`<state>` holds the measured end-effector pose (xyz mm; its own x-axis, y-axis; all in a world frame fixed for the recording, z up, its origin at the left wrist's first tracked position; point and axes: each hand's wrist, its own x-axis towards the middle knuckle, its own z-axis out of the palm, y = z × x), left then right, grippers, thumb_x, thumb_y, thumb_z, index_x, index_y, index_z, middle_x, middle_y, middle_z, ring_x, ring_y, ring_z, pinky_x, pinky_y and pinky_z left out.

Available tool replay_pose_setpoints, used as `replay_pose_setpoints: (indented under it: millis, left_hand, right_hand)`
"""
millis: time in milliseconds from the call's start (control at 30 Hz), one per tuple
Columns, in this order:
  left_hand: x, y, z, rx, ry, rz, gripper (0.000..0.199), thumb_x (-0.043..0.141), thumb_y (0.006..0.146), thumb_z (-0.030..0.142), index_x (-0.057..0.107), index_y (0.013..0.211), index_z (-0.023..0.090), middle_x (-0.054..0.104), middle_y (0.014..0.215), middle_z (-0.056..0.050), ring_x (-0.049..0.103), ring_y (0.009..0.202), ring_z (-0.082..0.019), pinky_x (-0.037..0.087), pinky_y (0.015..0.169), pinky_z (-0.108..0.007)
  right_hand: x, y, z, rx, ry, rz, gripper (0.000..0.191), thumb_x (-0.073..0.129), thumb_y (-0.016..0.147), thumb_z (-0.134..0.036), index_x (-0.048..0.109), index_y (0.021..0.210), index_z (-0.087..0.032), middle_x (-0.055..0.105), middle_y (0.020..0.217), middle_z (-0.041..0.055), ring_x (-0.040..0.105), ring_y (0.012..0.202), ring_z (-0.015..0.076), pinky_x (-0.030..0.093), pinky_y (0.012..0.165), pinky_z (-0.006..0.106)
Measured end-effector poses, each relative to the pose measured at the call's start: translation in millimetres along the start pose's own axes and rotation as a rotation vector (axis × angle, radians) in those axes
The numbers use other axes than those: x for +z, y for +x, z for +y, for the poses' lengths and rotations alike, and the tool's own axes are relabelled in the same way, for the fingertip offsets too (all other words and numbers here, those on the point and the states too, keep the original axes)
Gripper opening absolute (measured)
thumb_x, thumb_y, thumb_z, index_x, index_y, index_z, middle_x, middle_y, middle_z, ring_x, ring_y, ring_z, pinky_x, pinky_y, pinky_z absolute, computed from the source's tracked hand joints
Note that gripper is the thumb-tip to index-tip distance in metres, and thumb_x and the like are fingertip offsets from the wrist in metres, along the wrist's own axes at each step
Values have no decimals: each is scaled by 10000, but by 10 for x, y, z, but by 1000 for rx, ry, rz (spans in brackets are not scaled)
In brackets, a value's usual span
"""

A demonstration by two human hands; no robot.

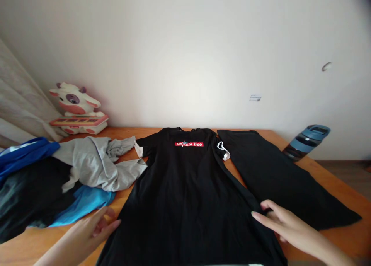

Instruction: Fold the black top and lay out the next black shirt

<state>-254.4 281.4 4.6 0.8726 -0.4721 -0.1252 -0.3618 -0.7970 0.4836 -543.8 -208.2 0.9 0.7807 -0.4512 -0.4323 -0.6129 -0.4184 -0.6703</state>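
- A black T-shirt lay flat on the wooden table, long axis running away from the person, collar toward the wall, hem nearest.
- The left hand rested open at its left edge, fingers loosely together.
- The right hand lay flat on the right edge, fingers extended.
- Black trousers lay alongside to the right.

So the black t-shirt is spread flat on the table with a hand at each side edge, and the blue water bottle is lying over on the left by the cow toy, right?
Not quite. The head view shows the water bottle at the far right of the table, beyond the black trousers; the cow toy is far left. The rest holds: the black t-shirt lies flat, left hand and right hand at its edges.
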Motion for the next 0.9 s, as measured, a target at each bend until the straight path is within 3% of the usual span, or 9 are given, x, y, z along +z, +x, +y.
replay_pose_setpoints:
  millis: [167,267,367,467,567,633,700,800,900]
  left_hand:
    - [89,350,152,134,173,-49,416,477,867,618,508,685,246,619,596,2,601,576,-204,403,596,-299]
    - [-20,318,53,140,191,-151,439,443,893,611,529,684,235,636,634,-4,597,602,-198,403,598,-293]
    - [-179,274,-67,128,193,-281,460,482,873,645,600,714,230,673,685,-19,627,662,-216,437,628,-297]
    - [-238,429,-4,156,143,-226,407,535,857,617,661,855,231,695,747,-20,648,686,-218,471,652,-298]
    - [-156,875,224,196,71,59,435,509,873,602,645,995,207,712,876,-58,683,764,-232,515,728,-321]
    - [-84,1288,360,205,-2,232,463,495,870,577,623,1077,183,719,1034,-117,700,927,-264,528,845,-353]
    - [-49,1715,423,83,-37,366,491,517,824,540,614,1102,146,710,1109,-186,691,1029,-317,516,916,-408]
    - [-72,2246,382,-194,-100,360,457,582,750,556,658,937,147,737,980,-223,684,1059,-411,514,897,-461]
    - [-111,2573,290,-292,-157,285,377,674,667,576,625,663,202,714,719,-194,699,957,-469,521,812,-473]
  right_hand:
    - [20,143,-263,-144,19,97,474,677,769,-639,647,1022,-240,767,1034,87,711,1052,329,556,917,384]
    - [-79,36,-193,-185,78,57,387,653,821,-590,658,1023,-260,769,1024,64,716,1043,318,575,868,364]
    - [-162,-50,-45,-193,23,71,329,685,806,-554,666,981,-275,763,874,30,735,920,288,577,765,318]
    - [-153,78,-32,-211,-89,119,325,674,801,-540,660,982,-270,721,739,0,701,693,238,541,640,303]
    - [-69,468,-233,-271,-163,247,339,584,863,-553,638,1011,-253,731,860,30,687,719,220,536,702,325]
    - [-9,819,-429,-304,-203,357,354,547,880,-543,626,1036,-235,725,986,71,696,821,234,536,784,350]
    - [30,1179,-615,-275,-246,496,397,527,883,-512,613,1124,-209,690,1134,119,692,921,259,529,835,375]
    - [35,1639,-800,-175,-307,676,644,557,871,-550,524,1346,-117,597,1293,217,639,1113,339,507,904,425]
    - [-18,1974,-837,-78,-318,798,822,668,787,-624,543,1357,-46,558,1307,296,545,1230,442,470,945,492]
